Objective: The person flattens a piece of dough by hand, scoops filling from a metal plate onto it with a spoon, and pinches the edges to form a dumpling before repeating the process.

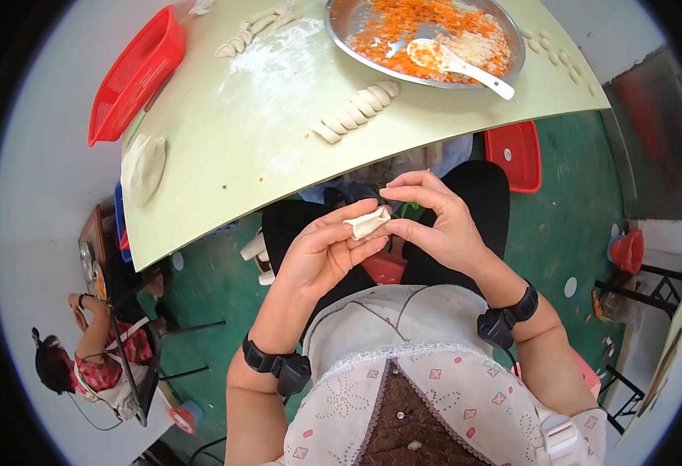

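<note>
While the left hand (321, 248) grips the dough (366, 224) over the lap (480, 190), short of the desk (189, 221), the right hand (442, 213) sits wide, thumb at the dough's end, index finger parted from it. Whether the dough is filled — cannot tell.

Risks, my guess: a loose left grip could drop it on the lap or floor (554, 221), as no desk lies under it; a hard pinch could tear it. The slices (355, 111) lie touching, so they might stick. The spoon (465, 68) juts over the bowl's rim near the desk edge — 1 bump could tip it.

Counts: 1 dough in hand, 1 bowl (342, 31) of orange-and-pale mix (395, 19), 1 spoon, 1 lump (145, 167) at the desk's left end, about 8 slices in the near row; far pile blurs together, no count. 1 red basket (150, 74) by the lump, 1 red basin (531, 155) below the desk, 2 wristbands (290, 373), 1 other person (100, 361) at left.
</note>
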{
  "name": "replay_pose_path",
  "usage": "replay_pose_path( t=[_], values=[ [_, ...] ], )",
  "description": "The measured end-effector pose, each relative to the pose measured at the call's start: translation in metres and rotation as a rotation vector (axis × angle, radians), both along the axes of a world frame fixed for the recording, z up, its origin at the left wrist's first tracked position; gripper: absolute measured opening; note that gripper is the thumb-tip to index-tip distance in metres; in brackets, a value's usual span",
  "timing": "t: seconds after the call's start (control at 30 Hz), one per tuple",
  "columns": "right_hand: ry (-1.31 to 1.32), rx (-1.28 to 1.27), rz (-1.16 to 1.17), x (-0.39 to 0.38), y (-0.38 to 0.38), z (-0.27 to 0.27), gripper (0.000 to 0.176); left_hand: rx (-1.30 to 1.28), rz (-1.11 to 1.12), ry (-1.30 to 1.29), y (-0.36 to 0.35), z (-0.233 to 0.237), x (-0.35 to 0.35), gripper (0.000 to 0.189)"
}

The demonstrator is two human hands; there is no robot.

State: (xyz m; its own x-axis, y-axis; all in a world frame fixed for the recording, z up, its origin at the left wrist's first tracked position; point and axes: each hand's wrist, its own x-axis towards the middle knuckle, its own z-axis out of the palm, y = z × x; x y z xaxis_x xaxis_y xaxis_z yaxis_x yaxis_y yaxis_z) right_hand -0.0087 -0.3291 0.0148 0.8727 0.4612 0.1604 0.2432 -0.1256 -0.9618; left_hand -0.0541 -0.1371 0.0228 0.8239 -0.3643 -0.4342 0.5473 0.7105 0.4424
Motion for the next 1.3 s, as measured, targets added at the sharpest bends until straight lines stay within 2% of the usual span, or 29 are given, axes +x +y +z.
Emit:
replay_pose_path(
  t=[0.8, 1.0, 1.3],
  values=[
    [0.143, 0.170, -0.031, -0.009, 0.008, -0.007, 0.011, -0.057, 0.003, 0.008, -0.002, -0.002, -0.001, 0.039],
    [-0.154, 0.105, -0.049, -0.008, 0.009, -0.010, 0.013, -0.048, 0.023, 0.011, -0.003, 0.001, -0.001, 0.039],
    [-0.195, 0.061, -0.032, -0.008, 0.014, -0.003, 0.014, -0.040, -0.012, 0.002, -0.005, -0.001, -0.002, 0.039]
  ],
)
